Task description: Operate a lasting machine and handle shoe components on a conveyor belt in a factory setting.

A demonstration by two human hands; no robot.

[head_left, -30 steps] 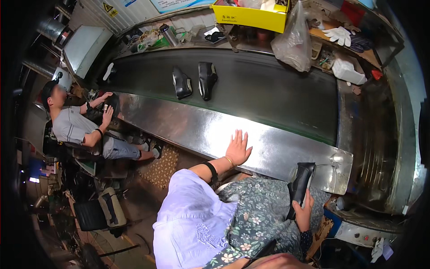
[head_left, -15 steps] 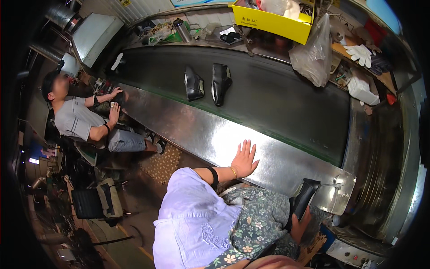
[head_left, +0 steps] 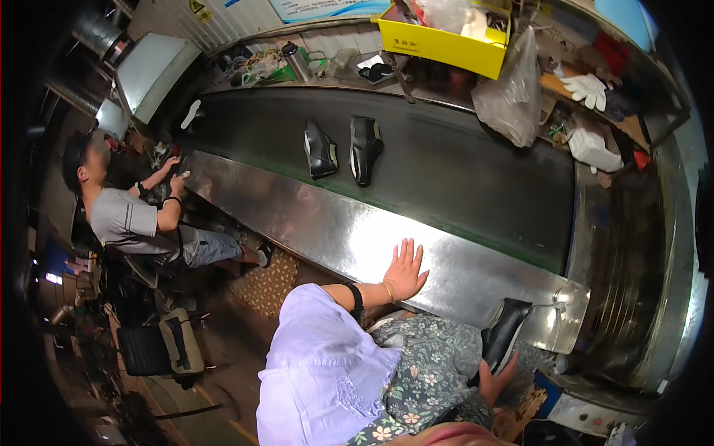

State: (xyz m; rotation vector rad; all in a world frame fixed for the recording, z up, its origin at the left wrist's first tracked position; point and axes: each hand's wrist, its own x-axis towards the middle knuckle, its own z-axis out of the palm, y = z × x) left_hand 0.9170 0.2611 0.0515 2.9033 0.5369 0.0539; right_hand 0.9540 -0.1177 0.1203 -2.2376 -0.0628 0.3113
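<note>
- A person's left hand (head_left: 406, 271) rests palm down with spread fingers on a long, shiny metal table (head_left: 327, 219), at its near edge, right of the middle. It grips nothing.
- A gold-coloured bracelet (head_left: 388, 290) circles that wrist, with a black band (head_left: 355, 297) higher on the forearm.
- The right hand (head_left: 498, 377) is closed around the lower end of a black shoe (head_left: 506, 327), in front of the person's floral apron (head_left: 435, 364).
- This shoe slants across the table's near edge, close to the near right corner; whether it touches the metal cannot be told.
- Along the table's far edge runs a wide black conveyor belt (head_left: 461, 163).
- Two more black shoes, a left-hand one (head_left: 320, 149) and a right-hand one (head_left: 365, 150), stand side by side and slightly apart on the belt, left of its middle and nearer the far edge of the table than the belt's right end.
- Near the belt's far left corner lies a pale, sole-shaped piece (head_left: 191, 114).
- Past the belt's far edge are a metal flask (head_left: 297, 63), a yellow box (head_left: 446, 46), a clear plastic bag (head_left: 509, 97) and a white glove (head_left: 586, 91).
- A co-worker (head_left: 137, 215) in a grey shirt sits at the table's left end, both hands near its corner.
</note>
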